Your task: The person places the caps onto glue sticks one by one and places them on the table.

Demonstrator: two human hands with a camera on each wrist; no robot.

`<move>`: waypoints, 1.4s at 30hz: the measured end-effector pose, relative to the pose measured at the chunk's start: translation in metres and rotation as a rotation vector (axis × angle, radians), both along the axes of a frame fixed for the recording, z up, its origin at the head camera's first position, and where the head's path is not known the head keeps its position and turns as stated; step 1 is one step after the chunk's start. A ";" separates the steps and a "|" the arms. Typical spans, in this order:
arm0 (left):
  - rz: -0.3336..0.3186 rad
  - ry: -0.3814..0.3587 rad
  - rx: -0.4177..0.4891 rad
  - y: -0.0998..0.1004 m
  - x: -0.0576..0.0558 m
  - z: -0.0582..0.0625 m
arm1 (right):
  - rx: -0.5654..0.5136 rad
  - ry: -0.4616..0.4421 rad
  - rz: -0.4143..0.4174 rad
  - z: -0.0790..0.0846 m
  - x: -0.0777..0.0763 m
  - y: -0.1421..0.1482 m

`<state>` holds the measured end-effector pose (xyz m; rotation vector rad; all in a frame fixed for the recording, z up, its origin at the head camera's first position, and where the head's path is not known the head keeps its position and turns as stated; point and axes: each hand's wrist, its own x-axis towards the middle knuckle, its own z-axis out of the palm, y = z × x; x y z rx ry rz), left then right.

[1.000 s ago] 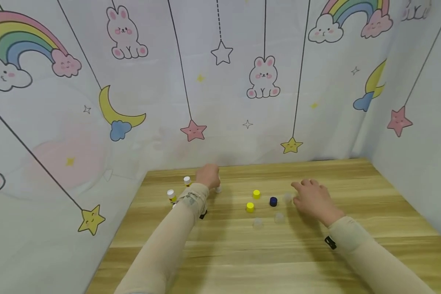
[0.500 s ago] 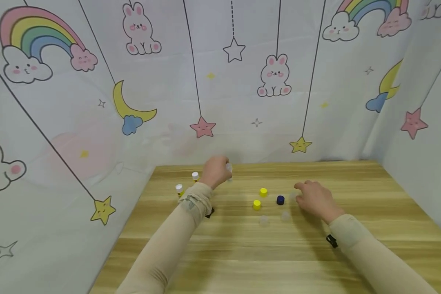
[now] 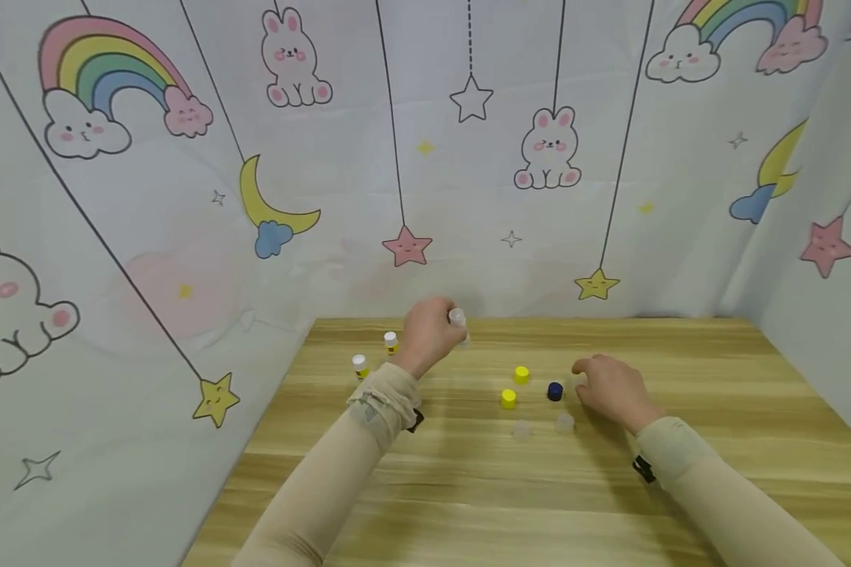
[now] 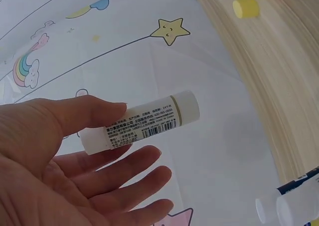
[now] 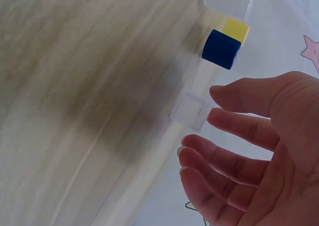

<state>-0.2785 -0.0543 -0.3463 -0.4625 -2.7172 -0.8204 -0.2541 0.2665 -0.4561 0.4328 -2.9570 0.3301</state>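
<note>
My left hand (image 3: 431,335) pinches a white glue stick (image 4: 149,118) between thumb and fingers, above the table's far side. A printed label with a barcode faces the left wrist camera. The other fingers extend below it. My right hand (image 3: 613,390) hovers low over the right of the table, fingers loosely bent. In the right wrist view, its thumb and index fingertip are right at a clear cap (image 5: 191,110), which the hand hides in the head view. A dark blue cap (image 3: 555,391) stands just left of that hand.
Two yellow caps (image 3: 508,399) and two more clear caps (image 3: 565,423) stand mid-table. White-topped sticks (image 3: 359,366) with yellow on their labels stand at the left, partly behind the left arm. A patterned curtain (image 3: 496,276) hangs behind the wooden table (image 3: 468,488).
My left hand has risen from the table and moved right with the glue stick, which now shows past the fingers. The right hand stays nearly in place. The head view has turned left.
</note>
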 end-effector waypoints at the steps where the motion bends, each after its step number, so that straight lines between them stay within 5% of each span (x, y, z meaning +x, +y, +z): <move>1: -0.001 0.000 0.010 0.001 0.002 -0.001 | -0.002 -0.001 -0.001 -0.001 0.001 0.000; 8: -0.005 0.007 0.082 0.004 0.015 -0.004 | 0.010 -0.013 -0.002 -0.003 0.006 0.001; 22: 0.010 0.160 0.200 0.002 0.027 -0.022 | -0.007 0.012 -0.026 0.000 0.010 -0.001; 32: -0.006 0.235 0.229 -0.001 0.033 -0.028 | -0.023 0.036 -0.030 0.016 0.015 -0.008; 42: 0.004 0.224 0.210 -0.001 0.037 -0.032 | -0.063 0.102 -0.015 0.034 0.016 -0.022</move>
